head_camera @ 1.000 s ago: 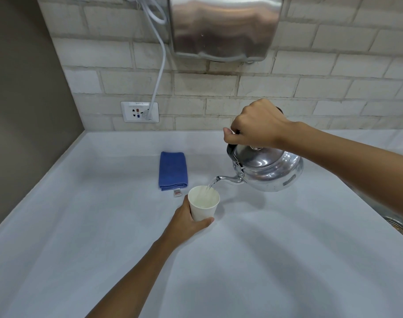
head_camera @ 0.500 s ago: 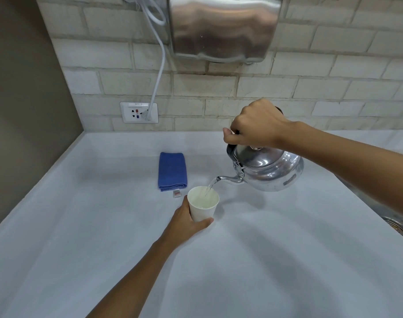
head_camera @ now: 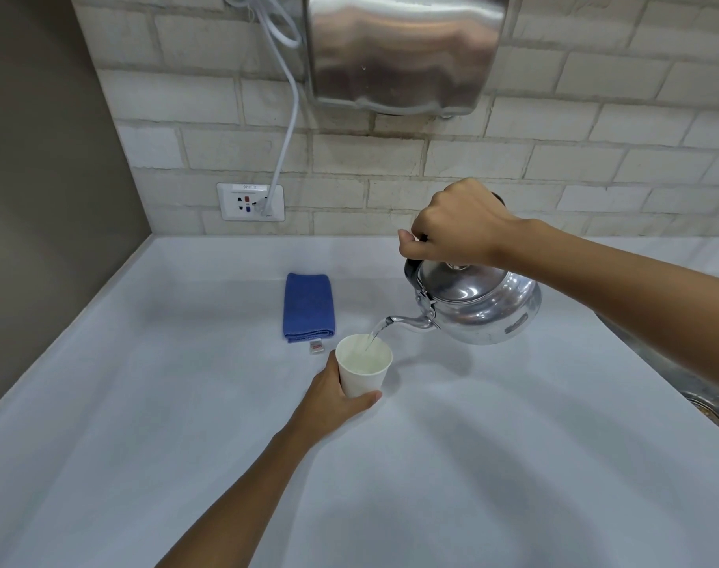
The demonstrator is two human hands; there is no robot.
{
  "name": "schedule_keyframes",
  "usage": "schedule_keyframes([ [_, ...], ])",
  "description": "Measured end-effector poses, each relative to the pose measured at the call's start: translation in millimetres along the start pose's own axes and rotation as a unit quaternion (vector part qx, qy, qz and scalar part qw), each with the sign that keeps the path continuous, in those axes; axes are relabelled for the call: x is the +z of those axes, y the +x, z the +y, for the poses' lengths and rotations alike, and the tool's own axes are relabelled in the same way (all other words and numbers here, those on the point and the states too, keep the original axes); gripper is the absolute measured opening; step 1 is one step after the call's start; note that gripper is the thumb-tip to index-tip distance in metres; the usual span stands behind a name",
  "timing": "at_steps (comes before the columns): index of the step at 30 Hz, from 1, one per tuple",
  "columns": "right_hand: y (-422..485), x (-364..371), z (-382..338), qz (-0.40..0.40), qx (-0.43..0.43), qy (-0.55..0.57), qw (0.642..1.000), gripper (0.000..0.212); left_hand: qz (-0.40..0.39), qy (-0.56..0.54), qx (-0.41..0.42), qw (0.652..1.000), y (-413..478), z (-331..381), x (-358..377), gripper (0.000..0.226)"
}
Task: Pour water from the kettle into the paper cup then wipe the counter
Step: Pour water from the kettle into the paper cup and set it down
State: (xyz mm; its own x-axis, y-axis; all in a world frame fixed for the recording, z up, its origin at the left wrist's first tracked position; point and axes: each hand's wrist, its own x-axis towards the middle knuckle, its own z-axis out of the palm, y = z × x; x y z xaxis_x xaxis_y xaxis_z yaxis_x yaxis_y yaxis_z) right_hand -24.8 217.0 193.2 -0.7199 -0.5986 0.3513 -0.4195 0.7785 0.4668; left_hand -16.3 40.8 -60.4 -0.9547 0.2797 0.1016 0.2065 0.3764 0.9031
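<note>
Nearest, the left hand [head_camera: 333, 401] rests on the white counter [head_camera: 145, 444], its fingers [head_camera: 366, 397] wrapped round the base of one paper cup [head_camera: 363, 366], which stands upright on the counter and holds some water. A thin stream of water [head_camera: 375, 334] falls from the spout into the cup. Just beyond and to the right, the right hand [head_camera: 458, 227] is clenched on the black handle of one steel kettle [head_camera: 478, 305], held tilted above the counter, spout toward the cup. Left of the kettle and just behind the cup lies one folded blue cloth [head_camera: 308, 307], flat on the counter. Farthest, on the tiled wall: one socket [head_camera: 250, 201] with one white cord [head_camera: 286, 129] plugged in, and one steel dryer [head_camera: 403, 51].
</note>
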Motion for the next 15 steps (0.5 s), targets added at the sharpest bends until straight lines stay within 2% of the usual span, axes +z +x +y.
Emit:
schedule_keyframes([
  [15, -0.3, -0.4, 0.1, -0.011, 0.002, -0.005, 1.0, 0.051, -0.002, -0.02, 0.003, 1.0, 2.2, -4.3, 0.7, 0.08],
])
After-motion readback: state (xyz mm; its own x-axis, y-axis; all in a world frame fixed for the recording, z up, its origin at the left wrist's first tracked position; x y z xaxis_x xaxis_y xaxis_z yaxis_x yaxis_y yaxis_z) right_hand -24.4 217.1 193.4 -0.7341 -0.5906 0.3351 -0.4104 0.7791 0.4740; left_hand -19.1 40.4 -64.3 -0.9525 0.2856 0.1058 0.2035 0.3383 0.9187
